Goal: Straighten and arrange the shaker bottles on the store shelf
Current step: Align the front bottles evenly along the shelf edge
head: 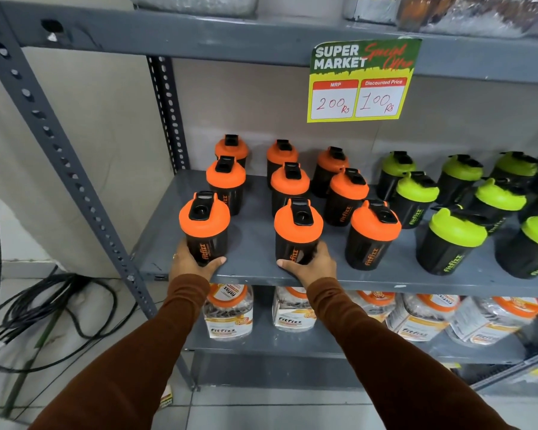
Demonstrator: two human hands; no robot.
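Observation:
Black shaker bottles with orange lids stand upright in three columns on the grey metal shelf [255,243]. My left hand [190,264] grips the base of the front-left orange-lid bottle [204,225] at the shelf's front edge. My right hand [314,264] grips the base of the front-middle orange-lid bottle [298,228]. A third front bottle [371,234] stands free to the right of it. Several green-lid shaker bottles [454,240] fill the shelf's right part.
A yellow and green price sign [359,82] hangs from the shelf above. Clear jars with orange lids [229,311] line the lower shelf. The grey perforated upright [75,178] stands at left, with black cables [44,305] on the tiled floor beside it.

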